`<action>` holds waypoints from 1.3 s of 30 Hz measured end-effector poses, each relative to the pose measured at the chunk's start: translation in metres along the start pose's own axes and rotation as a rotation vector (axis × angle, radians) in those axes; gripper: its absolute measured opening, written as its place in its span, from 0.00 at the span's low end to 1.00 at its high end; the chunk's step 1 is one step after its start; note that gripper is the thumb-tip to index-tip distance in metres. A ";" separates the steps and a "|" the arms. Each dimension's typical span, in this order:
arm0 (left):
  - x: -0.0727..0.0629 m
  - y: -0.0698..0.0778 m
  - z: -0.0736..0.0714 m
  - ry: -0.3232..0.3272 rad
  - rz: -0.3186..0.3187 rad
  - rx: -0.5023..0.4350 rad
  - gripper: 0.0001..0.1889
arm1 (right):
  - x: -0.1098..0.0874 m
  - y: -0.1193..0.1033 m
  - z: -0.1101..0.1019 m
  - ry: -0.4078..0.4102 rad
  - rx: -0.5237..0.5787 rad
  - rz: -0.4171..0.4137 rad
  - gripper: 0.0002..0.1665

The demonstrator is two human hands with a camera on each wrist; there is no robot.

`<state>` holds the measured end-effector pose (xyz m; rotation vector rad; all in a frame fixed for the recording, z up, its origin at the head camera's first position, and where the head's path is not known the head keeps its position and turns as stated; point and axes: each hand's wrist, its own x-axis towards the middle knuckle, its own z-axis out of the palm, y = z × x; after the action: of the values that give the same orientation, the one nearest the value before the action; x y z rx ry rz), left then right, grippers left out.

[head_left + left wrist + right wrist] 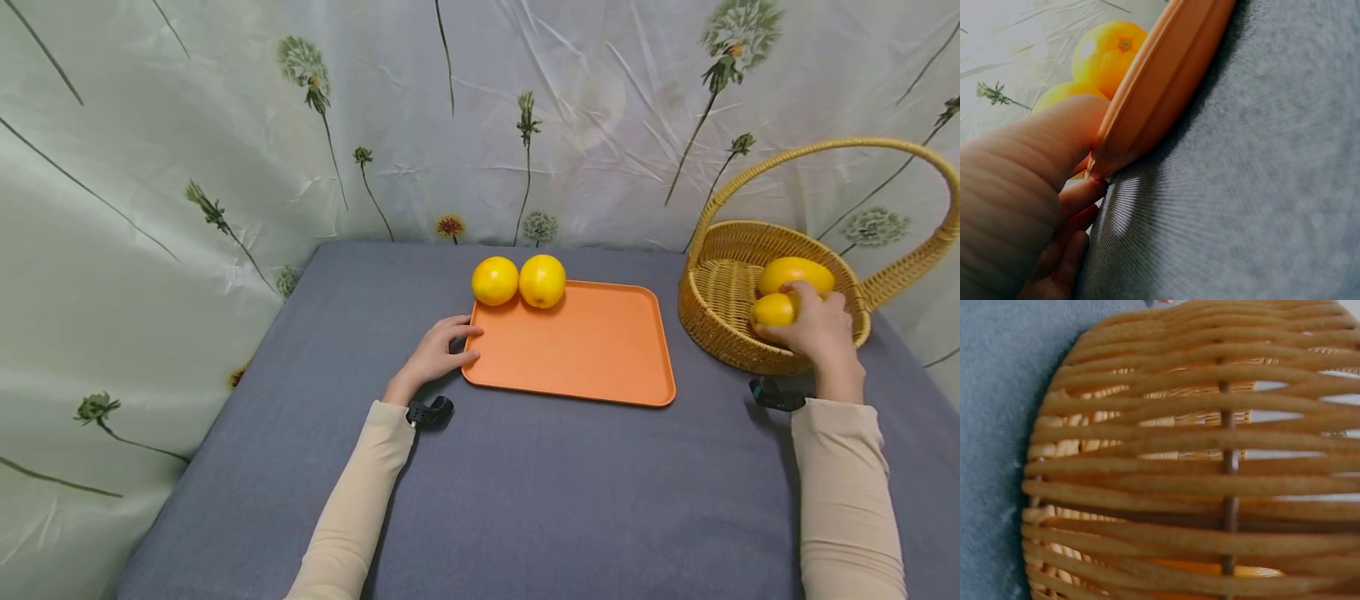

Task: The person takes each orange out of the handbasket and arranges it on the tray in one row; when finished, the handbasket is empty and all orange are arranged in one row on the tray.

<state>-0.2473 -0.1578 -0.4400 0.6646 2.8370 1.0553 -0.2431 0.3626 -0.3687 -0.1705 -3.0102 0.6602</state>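
My left hand point(437, 354) holds the left edge of an orange tray point(577, 346), its thumb over the rim. In the left wrist view some of its fingers lie outside the rim point(1147, 94). Two round yellow-orange oranges point(495, 281) point(542, 281) sit side by side at the tray's far left corner. At the right, my right hand point(817, 325) reaches into a wicker basket point(720, 329) and grips a yellow fruit point(774, 310). Behind that fruit lies a longer yellow fruit point(795, 272). The basket's wall hides the right hand in the right wrist view.
The basket's tall arched handle point(825, 146) stands above its bowl. A grey cloth point(600, 492) covers the table, and a pale curtain point(420, 108) with a dandelion print hangs behind it and along the left side.
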 end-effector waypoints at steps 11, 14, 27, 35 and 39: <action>-0.001 0.001 0.000 0.004 0.010 -0.009 0.23 | -0.005 -0.001 0.007 0.103 0.086 -0.116 0.40; 0.000 0.001 0.000 -0.003 0.004 -0.015 0.23 | -0.007 -0.002 0.007 0.156 0.135 -0.111 0.40; 0.002 -0.001 -0.001 -0.010 -0.011 -0.011 0.23 | -0.009 -0.002 0.010 0.471 0.330 -0.162 0.38; 0.002 -0.001 -0.001 -0.009 -0.012 -0.004 0.22 | -0.011 -0.003 0.010 0.541 0.409 -0.210 0.37; 0.002 -0.001 -0.001 -0.011 -0.012 -0.007 0.23 | -0.012 -0.003 0.010 0.556 0.437 -0.224 0.37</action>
<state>-0.2495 -0.1579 -0.4396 0.6506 2.8233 1.0559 -0.2321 0.3540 -0.3766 0.0082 -2.2584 1.0204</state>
